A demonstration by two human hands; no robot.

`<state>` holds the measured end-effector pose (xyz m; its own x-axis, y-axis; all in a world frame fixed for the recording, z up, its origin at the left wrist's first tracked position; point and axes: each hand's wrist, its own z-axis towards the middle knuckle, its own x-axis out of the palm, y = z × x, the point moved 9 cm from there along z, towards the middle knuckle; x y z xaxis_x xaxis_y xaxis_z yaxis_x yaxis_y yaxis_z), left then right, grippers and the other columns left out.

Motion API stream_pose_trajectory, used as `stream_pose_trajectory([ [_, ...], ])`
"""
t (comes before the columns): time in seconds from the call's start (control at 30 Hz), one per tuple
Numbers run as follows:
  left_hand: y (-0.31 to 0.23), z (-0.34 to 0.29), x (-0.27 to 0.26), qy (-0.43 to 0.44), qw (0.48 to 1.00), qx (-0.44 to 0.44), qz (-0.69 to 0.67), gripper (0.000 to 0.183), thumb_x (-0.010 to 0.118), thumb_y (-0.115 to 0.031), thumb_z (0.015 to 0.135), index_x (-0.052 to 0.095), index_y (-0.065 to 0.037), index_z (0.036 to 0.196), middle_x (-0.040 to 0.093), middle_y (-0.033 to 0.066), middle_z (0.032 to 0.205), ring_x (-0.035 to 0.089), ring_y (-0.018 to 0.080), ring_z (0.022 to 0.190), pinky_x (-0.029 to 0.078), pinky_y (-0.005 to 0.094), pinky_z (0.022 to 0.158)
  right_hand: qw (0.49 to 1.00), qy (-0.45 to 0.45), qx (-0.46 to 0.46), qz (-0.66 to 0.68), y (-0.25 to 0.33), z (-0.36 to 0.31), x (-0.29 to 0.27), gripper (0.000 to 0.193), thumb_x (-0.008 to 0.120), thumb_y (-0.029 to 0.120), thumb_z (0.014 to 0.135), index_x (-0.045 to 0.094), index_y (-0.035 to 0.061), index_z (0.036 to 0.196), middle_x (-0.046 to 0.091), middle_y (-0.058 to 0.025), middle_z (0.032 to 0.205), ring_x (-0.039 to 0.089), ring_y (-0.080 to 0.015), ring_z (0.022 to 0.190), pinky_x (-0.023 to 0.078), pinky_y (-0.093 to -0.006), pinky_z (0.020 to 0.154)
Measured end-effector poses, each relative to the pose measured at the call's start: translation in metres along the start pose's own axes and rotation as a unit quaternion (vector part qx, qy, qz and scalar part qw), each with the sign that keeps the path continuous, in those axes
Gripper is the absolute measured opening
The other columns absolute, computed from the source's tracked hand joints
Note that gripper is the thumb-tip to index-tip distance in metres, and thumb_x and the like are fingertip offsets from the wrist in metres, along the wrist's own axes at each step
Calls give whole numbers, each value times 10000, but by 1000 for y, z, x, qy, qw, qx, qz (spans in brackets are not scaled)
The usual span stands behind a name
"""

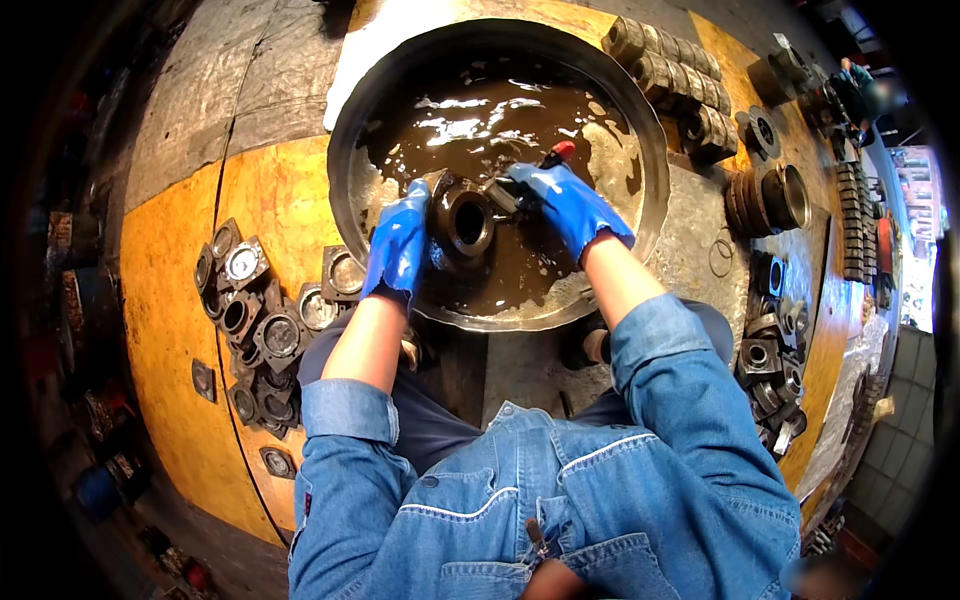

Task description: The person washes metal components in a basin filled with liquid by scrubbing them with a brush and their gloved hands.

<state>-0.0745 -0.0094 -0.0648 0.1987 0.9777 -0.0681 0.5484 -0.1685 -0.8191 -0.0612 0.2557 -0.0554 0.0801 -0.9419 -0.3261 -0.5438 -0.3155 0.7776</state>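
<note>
A dark, wet metal part (437,256) with a round bore is held over murky brown liquid in a wide round basin (345,215). My left hand (402,235), in a blue glove, grips the part's left side. From the right, my right hand (572,205), also blue-gloved, is closed round a dark hand tool with a red handle end (563,151). The tool's greyish working end (503,194) meets the upper right of the part; whether it is a brush or a scraper I cannot tell. The glove hides most of its handle.
Loose square metal pieces with round openings (282,338) lie heaped on the yellow boards at left. Ribbed cylindrical parts (680,80) line the far right of the basin. A ringed cylinder (765,200) and a pile of small dark parts (765,365) are at right.
</note>
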Motion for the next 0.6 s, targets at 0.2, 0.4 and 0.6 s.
stream_pose_trajectory([
  [0.2,5,10,-2,-29,999,22,23,678,524,-539,1101,752,92,1200,793,195,1090,732,286,996,554,409,934,989,-21,103,-104,-38,-14,-8,521,698,472,990,782,-16,1149,766,-129,955,710,-206,885,531,-365,813],
  [0.4,-2,2,5,9,1000,-18,-9,593,545,-478,1129,731,46,1335,773,135,1250,684,212,1101,520,351,1007,991,-108,-63,48,25,-28,1,397,701,385,972,758,20,1119,787,-90,982,728,-209,931,555,-361,883],
  [0.6,14,19,11,32,989,-9,-142,587,510,-448,1158,665,51,1424,741,140,1330,658,203,1184,487,326,1083,954,-29,-256,-153,65,-18,72,168,715,310,955,823,185,983,796,-114,1030,765,-357,957,608,-446,867],
])
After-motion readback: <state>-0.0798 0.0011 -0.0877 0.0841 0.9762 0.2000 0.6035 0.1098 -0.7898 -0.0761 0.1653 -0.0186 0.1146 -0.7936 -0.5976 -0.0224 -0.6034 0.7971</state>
